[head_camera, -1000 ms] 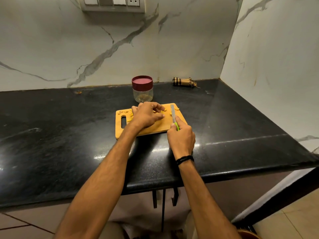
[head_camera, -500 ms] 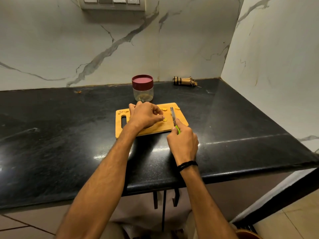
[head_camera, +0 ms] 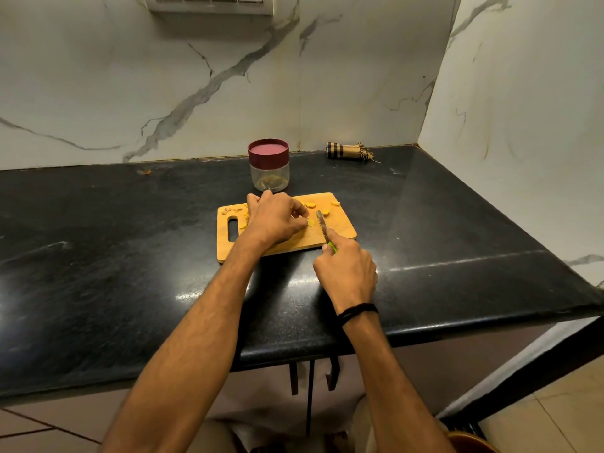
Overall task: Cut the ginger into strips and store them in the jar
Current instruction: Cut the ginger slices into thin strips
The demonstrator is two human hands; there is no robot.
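Observation:
A wooden cutting board (head_camera: 340, 232) lies on the black counter with several yellow ginger pieces (head_camera: 318, 206) scattered on it. My left hand (head_camera: 274, 219) rests on the board and pinches a small ginger slice (head_camera: 310, 222) with curled fingers. My right hand (head_camera: 348, 271) grips a green-handled knife (head_camera: 323, 227), its blade lying on the board just right of that slice. Behind the board stands a clear jar (head_camera: 269, 176) with a maroon lid on it.
The black stone counter (head_camera: 130, 256) ends at marble walls behind and on the right. A rolled checked cloth (head_camera: 348, 152) lies at the back right corner. The counter's front edge runs near my forearms.
My left hand has shifted slightly and its fingers now pinch a single slice. The knife blade has moved left, closer to that slice.

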